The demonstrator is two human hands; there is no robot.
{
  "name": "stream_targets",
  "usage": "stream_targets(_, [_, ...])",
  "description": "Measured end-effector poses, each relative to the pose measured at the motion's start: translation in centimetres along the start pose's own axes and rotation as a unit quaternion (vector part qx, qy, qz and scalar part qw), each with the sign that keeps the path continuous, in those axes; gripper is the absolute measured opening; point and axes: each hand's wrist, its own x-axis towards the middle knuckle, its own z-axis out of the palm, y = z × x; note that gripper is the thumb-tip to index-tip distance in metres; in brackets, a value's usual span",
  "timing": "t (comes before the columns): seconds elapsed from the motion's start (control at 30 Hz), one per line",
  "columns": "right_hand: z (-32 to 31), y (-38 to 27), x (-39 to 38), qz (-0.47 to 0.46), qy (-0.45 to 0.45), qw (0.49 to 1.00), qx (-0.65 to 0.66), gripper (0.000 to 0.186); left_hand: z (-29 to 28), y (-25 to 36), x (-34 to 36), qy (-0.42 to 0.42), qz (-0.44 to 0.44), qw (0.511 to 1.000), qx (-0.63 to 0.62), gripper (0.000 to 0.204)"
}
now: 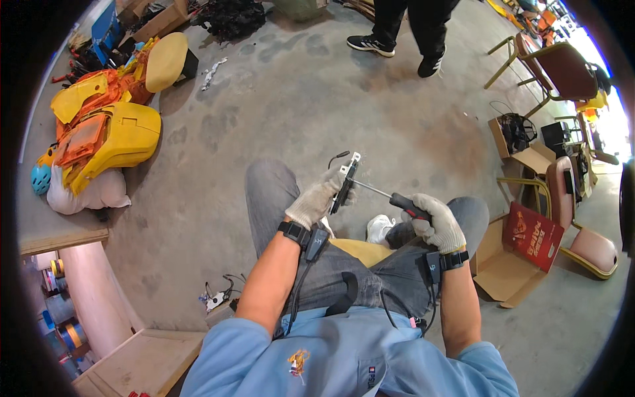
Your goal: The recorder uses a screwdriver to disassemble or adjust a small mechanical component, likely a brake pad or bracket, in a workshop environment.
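Light-blue shirt (331, 360) fills the bottom edge, grey jeans (272, 192) beyond, knees bent either side of the work. Left hand (314, 204), gloved, gripping black part with metal end (345, 185), held up between the knees. Right hand (436, 221), gloved, closed round screwdriver (410, 204); shaft points left, tip at the part, can't tell if seated. Left glove hides some of the part.

Surroundings: small wired part (215, 301) on the left near the hip, wooden board (142, 357) below it. Far left, yellow and orange shells (119, 142) piled by a white sack (92, 190) and blue helmet (41, 178). Right: open carton (509, 268) just beside the knee, red panel (531, 235) at it, chairs behind. Ahead, another person's black trousers (417, 23), standing well apart.
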Motion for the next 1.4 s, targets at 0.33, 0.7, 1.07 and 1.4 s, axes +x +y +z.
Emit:
stream_targets(0.33, [0.3, -0.3, -0.4, 0.012, -0.001, 1.0, -0.011, 0.032, -0.3, 0.2, 0.0, -0.031, -0.018, 0.998, -0.048, 0.075])
stream_targets(0.7, [0.0, 0.0, -0.1, -0.012, -0.02, 0.998, -0.055, 0.038, -1.1, -0.6, 0.6, -0.071, 0.005, 0.995, -0.066, 0.077])
stream_targets(1.07, [0.8, -0.3, -0.3, -0.033, 0.006, 0.998, -0.058, 0.031, -1.0, -0.8, 0.5, -0.073, 0.01, 0.995, -0.067, 0.074])
stream_targets(1.4, [0.3, 0.6, 0.3, -0.052, 0.027, 0.998, -0.015, 0.03, -1.2, -1.1, 0.7, -0.068, 0.006, 0.996, -0.065, 0.07])
